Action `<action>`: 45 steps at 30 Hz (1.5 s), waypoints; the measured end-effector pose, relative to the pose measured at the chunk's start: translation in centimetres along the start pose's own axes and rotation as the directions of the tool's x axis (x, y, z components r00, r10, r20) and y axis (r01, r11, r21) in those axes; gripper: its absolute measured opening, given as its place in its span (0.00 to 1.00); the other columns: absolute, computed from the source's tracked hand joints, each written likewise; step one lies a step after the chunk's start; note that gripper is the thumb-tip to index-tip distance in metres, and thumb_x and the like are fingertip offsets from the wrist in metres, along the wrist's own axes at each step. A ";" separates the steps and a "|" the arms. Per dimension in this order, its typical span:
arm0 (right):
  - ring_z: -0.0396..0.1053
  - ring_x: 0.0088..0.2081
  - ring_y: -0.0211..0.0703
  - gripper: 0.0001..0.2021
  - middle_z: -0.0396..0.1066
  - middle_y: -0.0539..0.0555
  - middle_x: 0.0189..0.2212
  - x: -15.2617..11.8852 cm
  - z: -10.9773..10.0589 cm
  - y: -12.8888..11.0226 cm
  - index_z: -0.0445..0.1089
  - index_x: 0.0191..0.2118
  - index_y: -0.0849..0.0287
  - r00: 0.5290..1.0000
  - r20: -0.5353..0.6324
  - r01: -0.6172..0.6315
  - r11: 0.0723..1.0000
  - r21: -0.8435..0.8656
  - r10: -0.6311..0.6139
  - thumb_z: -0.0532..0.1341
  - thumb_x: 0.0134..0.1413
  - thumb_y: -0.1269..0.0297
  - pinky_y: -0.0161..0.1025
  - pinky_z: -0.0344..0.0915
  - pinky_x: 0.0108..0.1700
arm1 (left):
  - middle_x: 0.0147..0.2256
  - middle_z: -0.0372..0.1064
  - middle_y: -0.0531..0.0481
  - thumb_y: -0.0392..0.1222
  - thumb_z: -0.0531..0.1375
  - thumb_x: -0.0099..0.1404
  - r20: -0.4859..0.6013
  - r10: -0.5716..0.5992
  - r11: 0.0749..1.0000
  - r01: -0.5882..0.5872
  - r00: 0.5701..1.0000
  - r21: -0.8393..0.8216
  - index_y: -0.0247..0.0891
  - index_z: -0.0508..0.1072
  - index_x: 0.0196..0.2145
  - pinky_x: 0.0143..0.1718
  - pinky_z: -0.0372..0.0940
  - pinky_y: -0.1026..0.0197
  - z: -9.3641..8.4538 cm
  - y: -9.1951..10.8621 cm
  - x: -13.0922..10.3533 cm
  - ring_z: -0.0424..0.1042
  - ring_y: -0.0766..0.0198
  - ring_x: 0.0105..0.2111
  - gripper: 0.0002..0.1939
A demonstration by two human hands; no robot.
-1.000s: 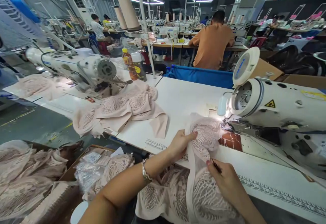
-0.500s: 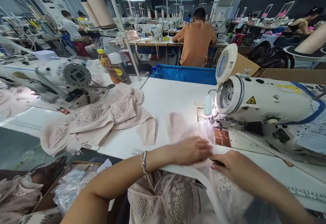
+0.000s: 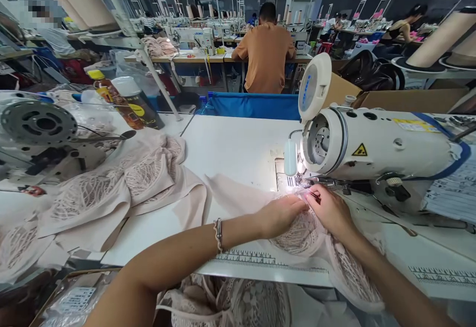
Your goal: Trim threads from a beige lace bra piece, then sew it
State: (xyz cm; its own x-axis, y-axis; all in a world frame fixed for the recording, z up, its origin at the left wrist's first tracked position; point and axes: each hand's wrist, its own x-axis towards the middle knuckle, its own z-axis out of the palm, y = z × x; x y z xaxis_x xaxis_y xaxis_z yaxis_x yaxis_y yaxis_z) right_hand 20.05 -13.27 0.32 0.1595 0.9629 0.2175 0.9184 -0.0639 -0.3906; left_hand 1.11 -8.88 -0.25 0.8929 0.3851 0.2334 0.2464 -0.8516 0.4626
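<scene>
To the left, heaped on the worktop (image 3: 226, 143), lace bras (image 3: 146, 173). Next, with the left hand (image 3: 280, 215), pinching a lace bra (image 3: 297, 237), grip closed, just in front of the sewing machine (image 3: 375, 161). Stretching from left to right beneath both hands, equally near, then draping over the front edge. With the right hand (image 3: 330, 210), gripping a thin dark tool (image 3: 315, 197), fingertips against the fabric.

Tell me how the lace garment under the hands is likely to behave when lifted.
The lace garment should be floppy: one end droops over the front edge of the white table. It is probably light, as the cloth looks thin. Its openwork pattern could snag if pulled.
</scene>
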 end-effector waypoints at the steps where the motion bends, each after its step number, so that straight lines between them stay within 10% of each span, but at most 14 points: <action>1: 0.65 0.25 0.43 0.09 0.72 0.52 0.24 0.0 0.3 -0.1 0.64 0.28 0.54 1.000 -0.010 -0.018 1.000 -0.007 0.018 0.54 0.55 0.58 0.36 0.54 0.26 | 0.51 0.73 0.41 0.31 0.49 0.73 -0.025 -0.030 0.998 0.032 0.999 0.058 0.34 0.70 0.52 0.51 0.69 0.54 0.1 0.0 0.1 0.72 0.57 0.50 0.15; 7: 0.60 0.21 0.41 0.11 0.68 0.49 0.20 -0.6 0.1 -0.4 0.62 0.26 0.53 0.999 -0.010 -0.051 0.999 0.007 0.052 0.55 0.55 0.55 0.35 0.53 0.26 | 0.63 0.61 0.25 0.54 0.50 0.75 -0.058 -0.029 0.892 0.052 0.998 0.449 0.15 0.63 0.62 0.66 0.53 0.46 0.9 1.1 -0.9 0.60 0.42 0.65 0.34; 13: 0.67 0.23 0.43 0.06 0.71 0.50 0.22 -1.3 0.6 0.0 0.62 0.28 0.53 0.996 -0.074 0.058 0.998 0.014 -0.057 0.54 0.54 0.60 0.36 0.58 0.27 | 0.57 0.69 0.25 0.51 0.47 0.77 -0.072 0.090 0.815 -0.031 0.993 0.579 0.14 0.70 0.57 0.65 0.50 0.46 1.8 1.0 -1.2 0.66 0.42 0.60 0.32; 23: 0.71 0.23 0.42 0.09 0.72 0.51 0.22 -1.5 1.5 0.2 0.67 0.33 0.56 0.948 -0.138 0.271 0.954 -0.130 -0.288 0.52 0.62 0.69 0.35 0.62 0.27 | 0.60 0.66 0.28 0.49 0.47 0.76 -0.056 0.070 0.874 -0.035 0.996 0.485 0.20 0.68 0.58 0.56 0.59 0.48 0.5 0.5 -0.6 0.68 0.46 0.56 0.28; 31: 0.75 0.33 0.40 0.17 0.78 0.56 0.35 -1.7 1.0 0.0 0.71 0.51 0.64 0.812 -0.181 0.486 0.815 -0.316 -0.555 0.49 0.63 0.78 0.34 0.69 0.36 | 0.60 0.66 0.32 0.52 0.51 0.74 -0.034 0.022 0.919 -0.007 0.999 0.394 0.23 0.67 0.59 0.57 0.57 0.46 -0.2 0.2 -0.3 0.68 0.47 0.54 0.28; 45: 0.72 0.30 0.42 0.21 0.75 0.58 0.34 -2.3 1.6 0.2 0.73 0.53 0.67 0.831 -0.080 0.474 0.776 -0.416 -0.551 0.49 0.59 0.81 0.36 0.69 0.32 | 0.64 0.62 0.32 0.50 0.48 0.76 -0.060 0.015 0.923 0.009 0.998 0.384 0.24 0.66 0.60 0.60 0.55 0.42 0.3 0.2 -0.9 0.65 0.46 0.58 0.27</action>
State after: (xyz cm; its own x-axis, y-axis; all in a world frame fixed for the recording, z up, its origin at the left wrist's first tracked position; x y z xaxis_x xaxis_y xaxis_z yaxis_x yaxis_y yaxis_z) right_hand 19.31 -15.08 -1.66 -0.3442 0.8145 0.4671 0.9389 0.2980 0.1723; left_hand 0.48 -9.50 -0.65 0.8723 0.3929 0.2910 0.3805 -0.9193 0.1008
